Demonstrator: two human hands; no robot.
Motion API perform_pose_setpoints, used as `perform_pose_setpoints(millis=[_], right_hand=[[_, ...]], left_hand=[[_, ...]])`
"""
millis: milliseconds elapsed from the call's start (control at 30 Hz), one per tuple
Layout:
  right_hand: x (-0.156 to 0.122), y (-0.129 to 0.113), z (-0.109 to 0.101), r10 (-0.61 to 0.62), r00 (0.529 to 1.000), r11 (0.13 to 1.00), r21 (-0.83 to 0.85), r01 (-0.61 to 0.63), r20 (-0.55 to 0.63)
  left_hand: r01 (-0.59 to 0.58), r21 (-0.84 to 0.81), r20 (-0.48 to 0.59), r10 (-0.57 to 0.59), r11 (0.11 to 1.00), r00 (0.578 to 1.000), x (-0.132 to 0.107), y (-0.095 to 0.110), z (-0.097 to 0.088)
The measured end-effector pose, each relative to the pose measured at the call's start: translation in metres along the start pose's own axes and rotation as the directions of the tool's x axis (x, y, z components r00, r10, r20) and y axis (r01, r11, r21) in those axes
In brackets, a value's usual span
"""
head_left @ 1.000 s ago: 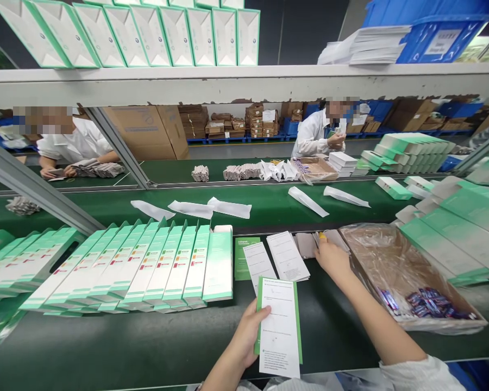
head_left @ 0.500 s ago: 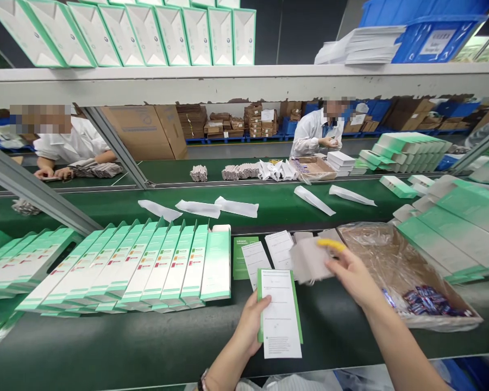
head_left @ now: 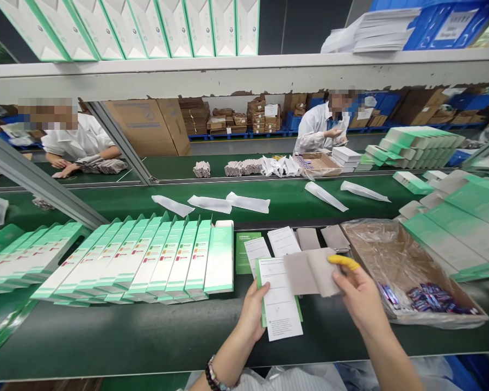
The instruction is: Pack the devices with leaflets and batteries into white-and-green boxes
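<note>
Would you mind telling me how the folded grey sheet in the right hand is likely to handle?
The folded grey sheet is probably light and floppy, as it looks thin. Its matt surface suggests little slip.

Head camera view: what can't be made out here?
Head view:
Print on the leaflet in the left hand: too small.
Grey folded sheet in the right hand: fingers hide its end.
Small packets in the cardboard box: tiny, partly under clear film.
Green-edged cartons on the shelf above: cut off by the top edge.
</note>
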State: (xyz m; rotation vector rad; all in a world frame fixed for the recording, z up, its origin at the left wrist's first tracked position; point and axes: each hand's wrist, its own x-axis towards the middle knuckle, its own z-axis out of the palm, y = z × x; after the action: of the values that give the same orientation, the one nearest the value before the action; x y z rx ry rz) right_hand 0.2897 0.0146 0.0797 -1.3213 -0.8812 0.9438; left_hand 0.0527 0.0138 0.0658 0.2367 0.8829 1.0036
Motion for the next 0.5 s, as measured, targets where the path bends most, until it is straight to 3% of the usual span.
perform_pose_setpoints(millis=[67, 133, 200, 300, 400, 500], right_hand=[[0.015, -0.015, -0.02, -0.07, 0.984, 0.997, 0.018, 0.074, -0.166], [0.035, -0.035, -0.043, -0.185, 0.931, 0.979, 0.024, 0.203, -0.313], [0.057, -0.055, -0.063, -0.295, 0.878, 0.948, -0.001, 0.318, -0.376], [0.089, -0.077, -0.082, -0.36, 0.851, 0.926, -0.034, 0.377, -0.382], [0.109, -0.085, -0.083, -0.333, 0.883, 0.942, -0.076, 0.327, -0.329], [0.116, -0.083, -0.071, -0.299, 0.919, 0.951, -0.162, 0.264, -0.258]], left_hand=[[-0.013, 0.004, 0.007, 0.013, 1.0, 1.0, -0.001, 0.001, -0.007], [-0.004, 0.006, 0.009, 0.004, 1.0, 1.0, -0.003, 0.0, -0.014], [0.016, 0.009, -0.002, -0.016, 1.0, 1.0, -0.006, -0.003, -0.021], [0.032, 0.015, -0.013, -0.032, 0.999, 0.999, -0.008, -0.007, -0.026], [0.043, 0.026, -0.006, -0.043, 0.999, 0.999, -0.01, -0.008, -0.025], [0.054, 0.102, 0.0, -0.054, 0.993, 0.999, -0.012, -0.005, -0.022]])
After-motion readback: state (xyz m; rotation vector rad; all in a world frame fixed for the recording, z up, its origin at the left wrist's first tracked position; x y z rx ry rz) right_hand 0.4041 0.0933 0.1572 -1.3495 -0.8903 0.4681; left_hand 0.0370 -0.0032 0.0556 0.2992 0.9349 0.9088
